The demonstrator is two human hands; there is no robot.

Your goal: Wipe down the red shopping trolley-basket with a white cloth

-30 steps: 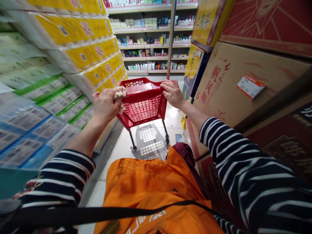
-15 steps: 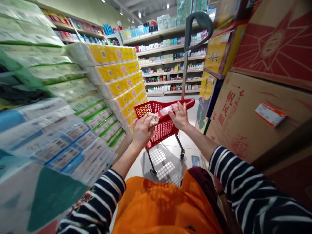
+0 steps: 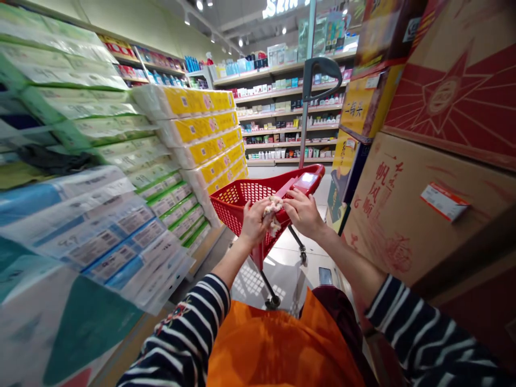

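Observation:
A red rolling shopping basket [image 3: 231, 198] with perforated walls and wheeled legs stands in front of me. Its long grey pull handle [image 3: 307, 80] rises at the far side. Bunched in my left hand [image 3: 253, 224] is a pale, cream-coloured cloth [image 3: 274, 203], pressed against the basket's near rim. My right hand [image 3: 305, 216] has its fingers curled over the same rim, just right of the cloth. Beyond those fingers, a glossy patch on the wide red rim catches the light. The basket is turned at an angle, and its inside bottom is hidden.
Stacked tissue packs [image 3: 161, 193] and yellow-labelled paper bundles [image 3: 209, 134] line the left. Cardboard cartons [image 3: 423, 215] stand close on the right. Shelves of cosmetics [image 3: 282, 118] run across the back. A phone-like flat object [image 3: 325, 276] lies low near my right side.
The basket has turned, swinging its near corner closer. My left hand has moved right along the rim with the cloth, up beside my right hand. The right hand has shifted slightly down and right.

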